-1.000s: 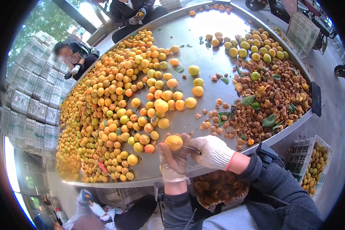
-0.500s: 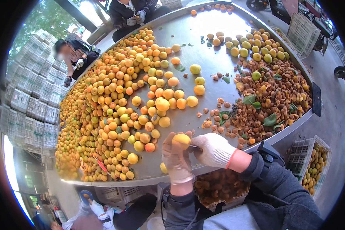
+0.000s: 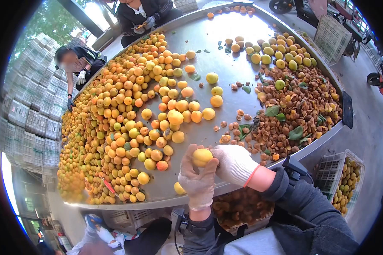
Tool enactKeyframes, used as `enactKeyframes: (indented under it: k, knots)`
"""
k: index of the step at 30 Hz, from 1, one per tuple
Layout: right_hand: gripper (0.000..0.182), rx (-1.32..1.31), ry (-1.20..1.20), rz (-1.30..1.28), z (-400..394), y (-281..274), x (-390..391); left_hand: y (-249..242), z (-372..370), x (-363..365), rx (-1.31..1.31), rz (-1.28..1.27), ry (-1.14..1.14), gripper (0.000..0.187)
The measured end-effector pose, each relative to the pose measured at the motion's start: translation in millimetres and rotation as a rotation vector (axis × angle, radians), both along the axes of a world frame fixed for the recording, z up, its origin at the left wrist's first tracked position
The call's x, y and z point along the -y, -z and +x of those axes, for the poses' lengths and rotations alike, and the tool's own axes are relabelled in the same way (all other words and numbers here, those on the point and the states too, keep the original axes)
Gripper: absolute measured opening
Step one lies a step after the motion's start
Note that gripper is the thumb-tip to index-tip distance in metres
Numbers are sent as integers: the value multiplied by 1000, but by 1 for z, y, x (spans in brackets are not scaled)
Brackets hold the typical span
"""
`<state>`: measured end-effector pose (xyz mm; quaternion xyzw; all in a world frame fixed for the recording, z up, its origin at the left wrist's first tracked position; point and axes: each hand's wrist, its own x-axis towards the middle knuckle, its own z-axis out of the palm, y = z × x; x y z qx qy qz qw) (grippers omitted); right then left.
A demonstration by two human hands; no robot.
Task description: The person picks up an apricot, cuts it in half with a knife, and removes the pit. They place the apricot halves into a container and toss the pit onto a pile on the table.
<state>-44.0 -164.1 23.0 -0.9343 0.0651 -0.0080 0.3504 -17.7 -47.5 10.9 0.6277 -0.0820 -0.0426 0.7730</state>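
Observation:
A yellow apricot [image 3: 202, 157] is gripped between the fingers and thumb of my gloved left hand [image 3: 196, 180], above the table's near edge. My gloved right hand [image 3: 237, 164] is closed just to the right, its fingertips against the fruit. A thin metal blade showed in that hand a moment ago; now the glove and fruit hide it. One loose apricot [image 3: 179, 188] lies on the steel table [image 3: 200, 38] by my left wrist. Beyond my hands spreads a large heap of whole apricots [image 3: 127, 102], and to the right a pile of brown pits [image 3: 302, 114] mixed with leaves.
A red-handled tool [image 3: 108, 185] lies among the fruit at left. Below the table edge is a container of brown pieces [image 3: 242, 208]. A white crate of fruit [image 3: 332, 172] stands at right. Other people [image 3: 142, 19] work around the table; stacked crates [image 3: 34, 110] rise at left.
The blade between my right hand and the apricot has gone out of sight. My right hand has drawn closer to the fruit, and the view has shifted slightly.

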Motion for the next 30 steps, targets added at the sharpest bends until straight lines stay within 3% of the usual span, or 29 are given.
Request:
enactKeyframes:
  k: [2, 4, 5, 7, 10, 12, 14, 15, 17, 18, 19, 21, 22, 23, 24, 25, 26, 30]
  knots:
    - [13, -32, -72, 22, 3, 3, 10, -2, 3, -4, 10, 111, 41, 54]
    - [12, -67, -276, 382, 6, 11, 23, -5, 5, -6, 42, 157, 77, 53]
    - [12, -67, -271, 380, 5, 12, 26, -7, 5, -6, 74, 202, 108, 51]
    - [16, -229, -290, 578, 3, 5, 28, -6, 4, -6, 4, 166, 138, 52]
    - [18, -254, -357, 748, 0, 16, 28, -2, 5, -12, -80, 110, 202, 51]
    - [18, -213, -286, 627, -4, 11, 25, -2, 5, -10, -99, 88, 241, 49]
    - [18, -201, -142, 394, -6, 3, 19, -3, 4, -4, -186, -173, 218, 50]
    - [18, -199, -141, 392, -8, 2, 20, -3, 6, -4, -184, -174, 219, 50]
    - [19, -55, -72, 61, -12, 0, 25, -1, 14, -5, -367, -484, 134, 50]
    - [21, -2, -59, 81, -16, -1, 31, -1, 16, -4, -365, -488, 135, 50]
    - [21, -2, -61, 78, -17, 0, 35, 1, 18, -4, -289, -413, 103, 50]
    - [12, 174, 147, 638, -17, -1, 38, 7, 17, -4, -218, -337, 68, 50]
    - [21, 97, 177, 719, -19, -14, 42, 13, 14, -1, -4, -19, 78, 49]
    - [21, 95, 187, 719, -18, -13, 39, 16, 12, 1, 210, 299, 93, 50]
    - [28, 166, 160, 603, -17, -11, 36, 11, 10, 2, 207, 299, 105, 50]
    - [36, 236, 131, 484, -16, -8, 35, 1, 9, 1, 420, 491, 142, 51]
    - [46, 125, 99, 563, -16, -5, 37, -5, 8, 2, 637, 680, 177, 51]
    - [40, 30, 5, 807, -16, -12, 48, 2, 8, 0, 751, 669, 118, 50]
